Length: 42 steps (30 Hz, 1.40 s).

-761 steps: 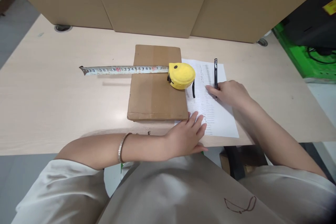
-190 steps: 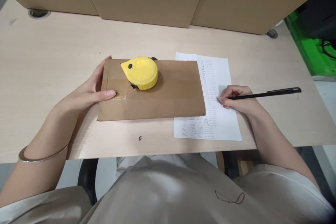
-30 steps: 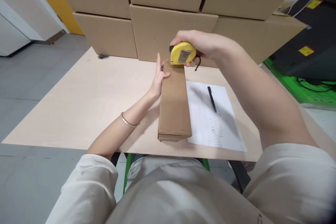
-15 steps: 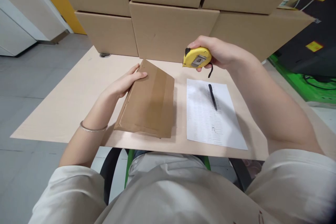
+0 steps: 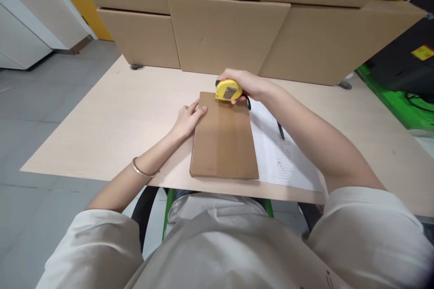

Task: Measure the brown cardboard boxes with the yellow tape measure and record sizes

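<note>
A flat brown cardboard package (image 5: 224, 140) lies on the light wooden desk (image 5: 118, 117), its near edge by the desk's front. My left hand (image 5: 188, 117) rests against the package's far left corner, fingers stretched flat on it. My right hand (image 5: 249, 85) is closed round a yellow tape measure (image 5: 228, 90) and holds it on the package's far edge. A printed white sheet (image 5: 281, 153) lies just right of the package, partly under my right forearm. A black pen (image 5: 280, 129) lies on the sheet, mostly hidden by the arm.
Large cardboard boxes (image 5: 230, 31) are stacked along the back of the desk. A green crate (image 5: 400, 104) and dark equipment stand at the right. Grey floor and a white cabinet (image 5: 23, 36) lie to the left. A silver bangle (image 5: 140, 171) is on my left wrist.
The package, tilted up on its side half a second ago, now lies flat. My right hand has brought the tape measure down from the air onto the package's far edge.
</note>
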Tool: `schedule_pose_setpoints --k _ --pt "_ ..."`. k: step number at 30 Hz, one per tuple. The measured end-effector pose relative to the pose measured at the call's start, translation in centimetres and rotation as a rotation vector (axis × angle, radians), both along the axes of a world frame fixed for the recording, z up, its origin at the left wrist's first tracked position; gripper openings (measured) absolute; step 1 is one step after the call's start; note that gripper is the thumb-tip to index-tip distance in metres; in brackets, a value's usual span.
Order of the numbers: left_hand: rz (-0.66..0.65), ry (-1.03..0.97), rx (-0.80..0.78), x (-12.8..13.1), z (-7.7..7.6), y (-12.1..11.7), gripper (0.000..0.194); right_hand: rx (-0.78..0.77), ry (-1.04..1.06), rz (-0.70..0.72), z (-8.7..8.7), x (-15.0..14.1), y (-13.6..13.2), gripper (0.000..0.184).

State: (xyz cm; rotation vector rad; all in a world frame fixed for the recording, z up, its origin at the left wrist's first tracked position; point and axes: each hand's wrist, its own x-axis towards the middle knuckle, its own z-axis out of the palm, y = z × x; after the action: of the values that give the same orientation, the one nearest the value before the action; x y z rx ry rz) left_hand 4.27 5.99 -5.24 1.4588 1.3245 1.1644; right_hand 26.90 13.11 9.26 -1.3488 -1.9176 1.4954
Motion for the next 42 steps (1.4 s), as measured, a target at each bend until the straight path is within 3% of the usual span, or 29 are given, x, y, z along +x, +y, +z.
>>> schedule_pose_setpoints --k 3,6,12,17,21,26,29,36,42 --pt "0.141 0.157 -0.071 -1.1 -0.6 0.1 0.102 0.017 -0.014 0.03 -0.3 -2.7 0.3 0.035" --pt "0.106 0.099 -0.02 -0.9 -1.0 0.1 0.121 0.035 -0.076 0.034 -0.3 -5.4 0.3 0.036" --pt "-0.037 0.003 0.198 0.3 -1.0 0.7 0.098 0.023 -0.199 0.026 -0.3 -7.1 0.6 0.039" --pt "-0.115 -0.035 0.153 0.1 -0.8 0.9 0.095 0.046 -0.239 0.041 0.7 -3.5 0.4 0.042" --pt "-0.13 -0.039 0.125 -0.3 -1.2 0.9 0.098 0.061 -0.288 -0.04 1.2 2.7 0.2 0.037" --pt "-0.139 -0.008 0.13 -0.6 -1.4 1.1 0.095 0.012 -0.272 -0.194 0.1 9.4 0.6 0.026" --pt "-0.14 0.012 0.111 -0.6 -1.2 1.0 0.096 -0.039 -0.248 -0.21 -1.0 10.1 0.7 0.018" --pt "-0.134 -0.034 0.08 -0.4 -0.9 0.4 0.095 -0.066 -0.213 -0.203 -2.4 9.0 1.1 0.02" --pt "-0.128 -0.09 0.055 -0.3 -1.1 0.4 0.097 -0.05 -0.271 -0.157 -1.5 10.0 1.1 0.026"
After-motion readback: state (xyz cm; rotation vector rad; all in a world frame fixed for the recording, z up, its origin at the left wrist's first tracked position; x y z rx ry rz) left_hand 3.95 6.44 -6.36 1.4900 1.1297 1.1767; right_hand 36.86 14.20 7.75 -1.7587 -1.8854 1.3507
